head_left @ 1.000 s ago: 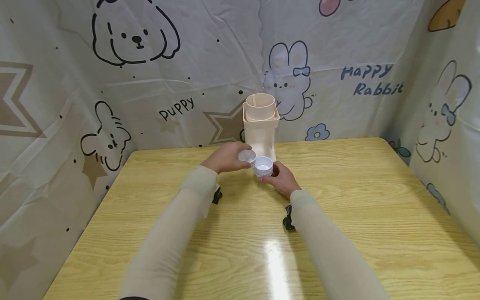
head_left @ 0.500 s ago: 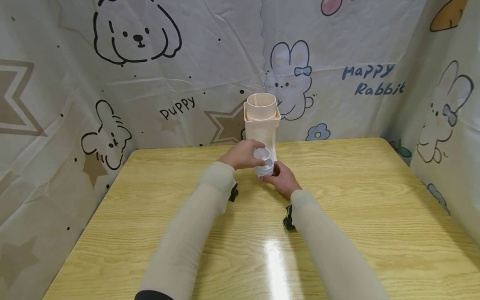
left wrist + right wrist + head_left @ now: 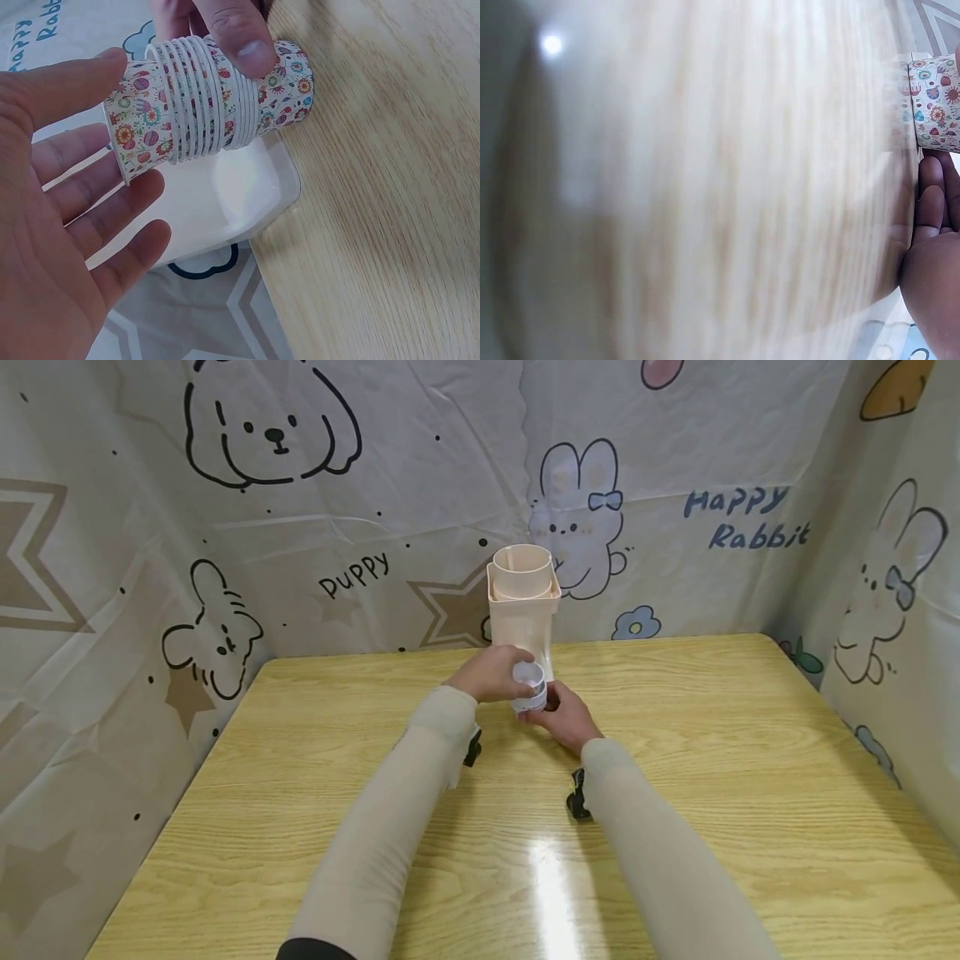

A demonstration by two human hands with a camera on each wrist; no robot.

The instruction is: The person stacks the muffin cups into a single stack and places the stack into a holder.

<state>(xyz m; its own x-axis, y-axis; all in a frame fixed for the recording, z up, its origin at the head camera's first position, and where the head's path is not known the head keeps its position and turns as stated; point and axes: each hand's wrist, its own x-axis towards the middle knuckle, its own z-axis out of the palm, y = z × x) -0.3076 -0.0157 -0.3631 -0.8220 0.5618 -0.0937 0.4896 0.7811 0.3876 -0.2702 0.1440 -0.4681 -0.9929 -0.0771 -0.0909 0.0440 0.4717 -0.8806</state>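
Observation:
Two short stacks of nested paper cups with a colourful flower print sit end to end, rims facing each other. My left hand (image 3: pixel 489 675) holds the upper, upside-down stack (image 3: pixel 142 124) between thumb and fingers near its base. The lower stack (image 3: pixel 281 90) stands on the table, and my right hand (image 3: pixel 564 720) grips it from the right, thumb (image 3: pixel 255 56) across the rims. Whether the rims touch or overlap is hidden by that thumb. In the right wrist view only part of a printed cup (image 3: pixel 939 105) shows, at the right edge.
Just behind the cups stands a tall beige plastic holder (image 3: pixel 521 618) with a round, open tube on top. Wood-grain table (image 3: pixel 675 710) surrounds it. Printed cloth (image 3: pixel 435 510) hangs at the back and both sides.
My left hand has moved right with its cups, from beside the right-hand stack to above it, then lowered onto it. My right hand has stayed in place.

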